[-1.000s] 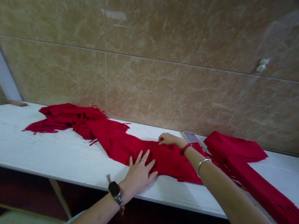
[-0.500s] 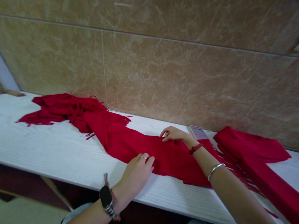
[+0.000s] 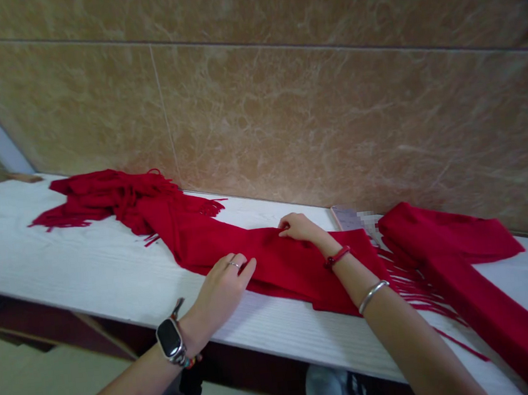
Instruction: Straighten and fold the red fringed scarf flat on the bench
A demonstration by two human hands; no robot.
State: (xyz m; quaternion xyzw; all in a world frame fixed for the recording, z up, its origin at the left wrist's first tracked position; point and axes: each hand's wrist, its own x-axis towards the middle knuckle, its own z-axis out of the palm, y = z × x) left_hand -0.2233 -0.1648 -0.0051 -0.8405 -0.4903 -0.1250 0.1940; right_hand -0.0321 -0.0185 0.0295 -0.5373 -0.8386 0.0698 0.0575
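A long red fringed scarf [image 3: 232,251] lies stretched along a white table [image 3: 64,269]. My left hand [image 3: 221,290] rests on the scarf's near edge, fingers together and curled over the cloth. At the scarf's far edge, my right hand [image 3: 298,226] pinches the fabric with its fingertips. One end of the scarf is bunched in a heap [image 3: 113,197] at the left by the wall. A second red scarf [image 3: 460,265] lies to the right of my right arm, with its fringe against my forearm.
A phone [image 3: 348,217] lies by the wall just right of my right hand. A marble-tiled wall [image 3: 283,107] runs straight behind the table. A small wooden piece [image 3: 21,178] sits at the far left. The table's front edge is beneath my wrists.
My left hand went from flat with spread fingers to fingers closed at the scarf's near edge. My right hand shifted slightly along the far edge. The view drifted left.
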